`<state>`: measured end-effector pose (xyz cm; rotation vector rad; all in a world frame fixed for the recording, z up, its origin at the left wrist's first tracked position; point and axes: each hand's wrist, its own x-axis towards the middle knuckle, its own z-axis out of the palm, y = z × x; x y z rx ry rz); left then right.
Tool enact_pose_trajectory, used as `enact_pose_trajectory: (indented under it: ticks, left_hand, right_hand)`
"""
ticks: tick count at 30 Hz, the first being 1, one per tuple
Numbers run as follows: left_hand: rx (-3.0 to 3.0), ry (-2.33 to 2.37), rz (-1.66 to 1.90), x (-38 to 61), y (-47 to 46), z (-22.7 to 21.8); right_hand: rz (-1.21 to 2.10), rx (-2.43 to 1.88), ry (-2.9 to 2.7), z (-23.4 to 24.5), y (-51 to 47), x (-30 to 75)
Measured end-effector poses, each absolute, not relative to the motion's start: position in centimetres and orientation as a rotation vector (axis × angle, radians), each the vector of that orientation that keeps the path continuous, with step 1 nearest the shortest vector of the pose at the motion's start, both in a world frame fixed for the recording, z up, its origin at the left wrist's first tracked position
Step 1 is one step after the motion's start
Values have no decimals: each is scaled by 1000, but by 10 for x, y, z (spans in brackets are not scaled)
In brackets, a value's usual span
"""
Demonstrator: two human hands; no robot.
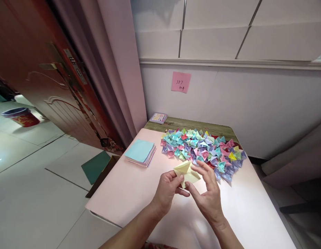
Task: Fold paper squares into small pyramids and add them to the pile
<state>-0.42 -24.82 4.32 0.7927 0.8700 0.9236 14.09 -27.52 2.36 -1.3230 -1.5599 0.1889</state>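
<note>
A pale yellow sheet of folded origami paper is held up over the front half of the table. My left hand pinches its left side, thumb on top and fingers underneath. Around its right side curves my right hand, thumb at the lower tip and fingertips at the upper right edge, lightly touching it. Beyond the hands lies a broad heap of small folded paper pieces in blue, pink, purple, green, yellow and red. To the left sits a stack of square paper with a light blue sheet on top.
The pink-covered table shows a wooden strip at its back, where a small stack of printed packs lies. A pink note is stuck on the wall. A wooden door, curtain and bin are at left.
</note>
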Motion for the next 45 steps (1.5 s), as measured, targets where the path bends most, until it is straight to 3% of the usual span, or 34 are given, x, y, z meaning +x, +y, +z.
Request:
enact_pose_trajectory:
  ticks: [5,15,28,36,41,45]
  left_hand:
    - [789,862,862,-5,-249,46]
    - [799,710,877,-9,-253,45]
    - [1079,781,901,-12,-255,47]
    - [1111,961,1091,-10,-245,37]
    - [1030,892,843,-13,-243,36]
    - [1081,944,850,-15,-243,36]
  right_hand:
    - [316,-1270,-1607,21,-275,142]
    - [200,-1151,-1740,24,-278,146]
    - [242,-1296,-1560,16,-278,149]
    - [655,-1342,-1369,21,-284,141]
    - [943,-1369,-1148,14,-282,138]
    - [1113,-1312,-1099,11,-276,140]
